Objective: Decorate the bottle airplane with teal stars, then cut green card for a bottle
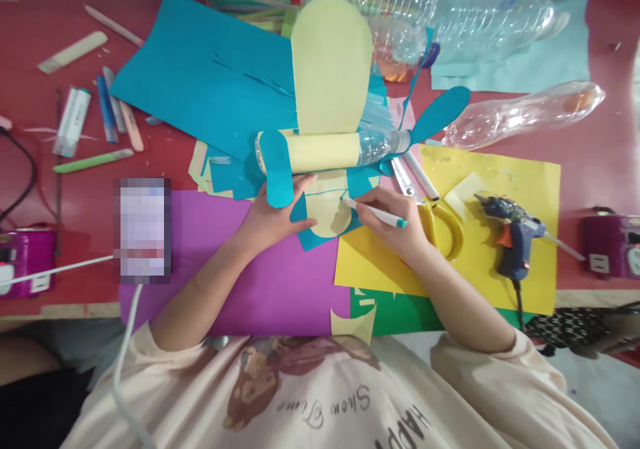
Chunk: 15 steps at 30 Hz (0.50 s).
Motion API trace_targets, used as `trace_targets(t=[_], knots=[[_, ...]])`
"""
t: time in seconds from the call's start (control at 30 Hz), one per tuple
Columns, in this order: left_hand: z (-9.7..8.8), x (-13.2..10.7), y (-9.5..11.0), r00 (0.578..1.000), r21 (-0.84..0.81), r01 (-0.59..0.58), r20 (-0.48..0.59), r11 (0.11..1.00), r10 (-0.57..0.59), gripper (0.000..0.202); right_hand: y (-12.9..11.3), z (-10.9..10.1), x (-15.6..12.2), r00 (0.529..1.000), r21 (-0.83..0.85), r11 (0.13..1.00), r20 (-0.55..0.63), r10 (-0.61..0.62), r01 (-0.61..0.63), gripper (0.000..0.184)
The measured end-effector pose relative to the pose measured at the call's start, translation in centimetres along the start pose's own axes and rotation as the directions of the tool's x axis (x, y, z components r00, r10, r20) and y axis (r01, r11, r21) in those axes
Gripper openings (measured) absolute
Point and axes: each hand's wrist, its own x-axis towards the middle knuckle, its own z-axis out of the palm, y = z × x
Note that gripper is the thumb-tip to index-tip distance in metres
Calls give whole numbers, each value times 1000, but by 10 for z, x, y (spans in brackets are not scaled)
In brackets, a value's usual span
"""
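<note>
My right hand (397, 225) grips a white marker (375, 213) with a teal end. Its tip is at the pale yellow paper piece (327, 219), where a dark line runs across. My left hand (275, 215) lies flat with fingers apart, beside and partly on that paper. Just beyond lies a plastic bottle (375, 145) on its side, wrapped in a pale yellow paper band (325, 152). A large rounded yellow paper wing (332, 65) extends from it away from me. Blue paper blades (440, 114) sit at its cap, and a blue strip (279, 169) at its other end.
Scissors with yellow handles (457, 235) lie right of my right hand, near a glue gun (515, 235) on yellow paper (543, 235). Purple paper (290, 289) is under my left arm. Blue sheets (200, 55), clear bottles (480, 15), markers (73, 121) and a phone (143, 229) surround the work.
</note>
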Motion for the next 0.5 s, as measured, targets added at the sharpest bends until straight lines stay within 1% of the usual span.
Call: trace_targets(t=[0.2,0.3,0.5], knots=[[0,0,0,1000,-9,-8,-12,1000,8,72,-2,3,-6,995,-18,996,57,-84,86,13],[0,0,-1,1000,-9,-18,-17,1000,18,71,-6,5,-8,991,-42,992,62,-119,122,12],[3,0,-3,998,-1,-50,-45,999,50,72,-10,8,-11,975,-46,980,116,-188,194,13]])
